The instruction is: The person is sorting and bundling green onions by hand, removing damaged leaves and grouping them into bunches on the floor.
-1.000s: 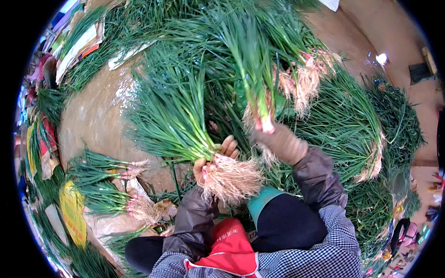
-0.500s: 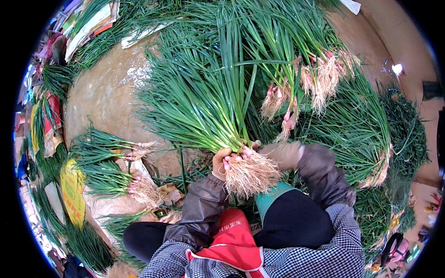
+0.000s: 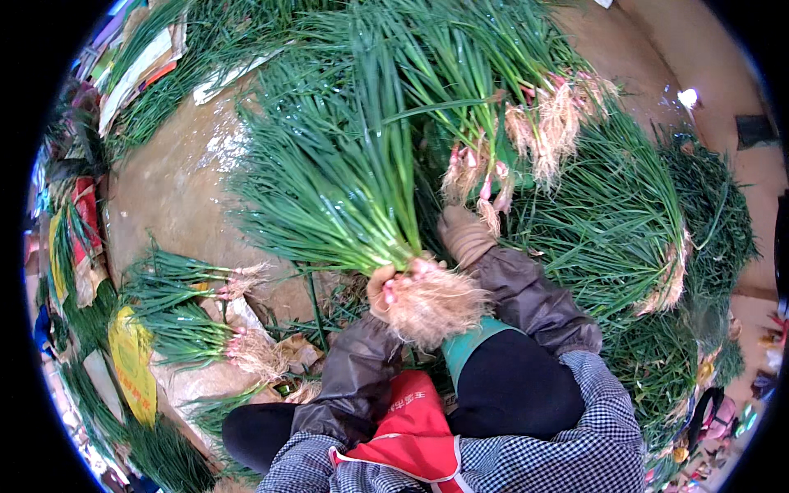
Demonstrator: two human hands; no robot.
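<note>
A big bunch of spring onions (image 3: 362,222) stretches away from me, its green leaves fanned outward and its pink bulbs and pale roots near my lap. My left hand (image 3: 380,289) is closed round the bulb end, with the roots hanging past it. Just right of the bunch is my right hand (image 3: 465,236), separate from the roots and near a few loose spring onions (image 3: 486,197) whose bulbs point towards me. Its back shows, but its fingers are mostly hidden. Farther up on the right, more rooted spring onions (image 3: 546,123) lie on the heap.
Smaller bunches of spring onions (image 3: 246,349) lie at the left beside a yellow sack (image 3: 131,361). A large pile of spring onions (image 3: 616,214) spreads on the right. Wet brown floor (image 3: 173,197) shows at the left. My bent knee (image 3: 522,382) is close under the roots.
My right hand has left the root end of the bunch and moved up towards the loose spring onions. My left hand still grips the bunch, which has shifted slightly left in view.
</note>
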